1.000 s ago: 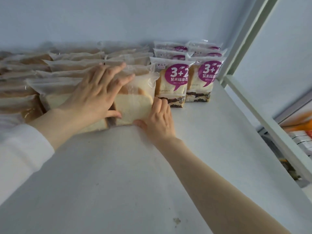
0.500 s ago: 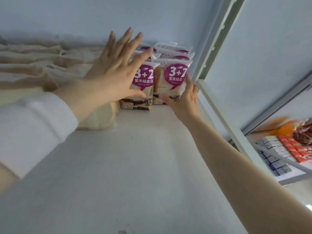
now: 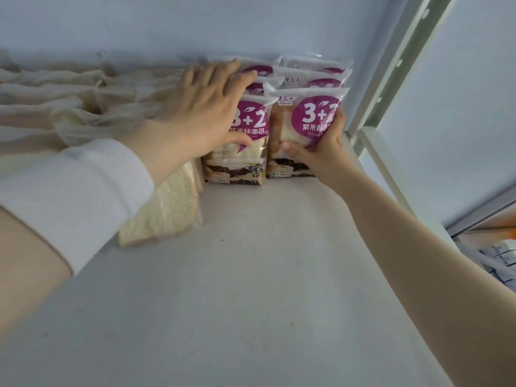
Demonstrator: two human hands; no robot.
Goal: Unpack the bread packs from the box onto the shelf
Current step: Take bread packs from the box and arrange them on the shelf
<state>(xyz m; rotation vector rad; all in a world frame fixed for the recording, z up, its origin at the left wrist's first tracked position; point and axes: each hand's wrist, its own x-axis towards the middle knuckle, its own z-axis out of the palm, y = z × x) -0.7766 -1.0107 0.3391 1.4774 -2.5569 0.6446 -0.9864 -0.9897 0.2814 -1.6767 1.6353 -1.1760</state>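
Note:
Two rows of purple-labelled "3+2" bread packs stand at the back right of the white shelf (image 3: 251, 275). My right hand (image 3: 321, 146) grips the front right purple pack (image 3: 304, 118) by its right side, thumb across its lower front. My left hand (image 3: 206, 113) lies flat with spread fingers over the top of the front left purple pack (image 3: 240, 160), its thumb on the pack's front. Clear packs of plain white bread (image 3: 164, 210) fill the left of the shelf in rows, partly hidden behind my white sleeve. No box is in view.
The shelf's white metal upright (image 3: 391, 79) and side rail (image 3: 385, 169) stand right beside the right pack. The pale wall closes the back. Lower right, another shelf holds small boxed goods (image 3: 499, 263). The shelf's front half is bare.
Both hands left the plain bread pack and moved right to the purple packs. My right hand closed on the front right pack; my left came down on the left one. The view swung right.

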